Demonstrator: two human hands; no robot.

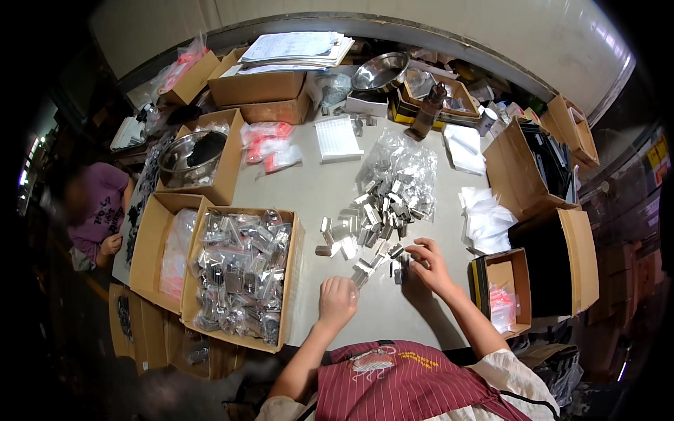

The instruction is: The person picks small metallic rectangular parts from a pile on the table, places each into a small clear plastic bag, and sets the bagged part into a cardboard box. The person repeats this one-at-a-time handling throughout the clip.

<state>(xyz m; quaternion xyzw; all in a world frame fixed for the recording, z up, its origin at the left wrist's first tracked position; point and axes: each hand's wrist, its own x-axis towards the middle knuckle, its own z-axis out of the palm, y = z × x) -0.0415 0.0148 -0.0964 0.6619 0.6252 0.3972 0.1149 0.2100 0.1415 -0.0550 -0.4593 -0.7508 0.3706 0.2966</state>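
Observation:
My left hand (338, 302) rests low over the table with its fingers curled closed; its back hides whatever they hold. Just beyond those fingertips lies a small silver metal piece (361, 273). To the right, my right hand (430, 266) has its fingers bent but apart, beside a few dark and silver pieces (399, 269) on the table. A loose heap of similar metal pieces (379, 217) spreads ahead of both hands. It spills from the mouth of a large clear plastic bag (404, 161).
On the left, a cardboard box (298, 263) is full of bagged metal parts. Steel bowls (168, 165), red-edged zip bags (270, 144), a brown bottle (426, 116) and white sheets (484, 217) surround the work area. Open boxes (502, 165) line the right. Another person (98, 210) is at far left.

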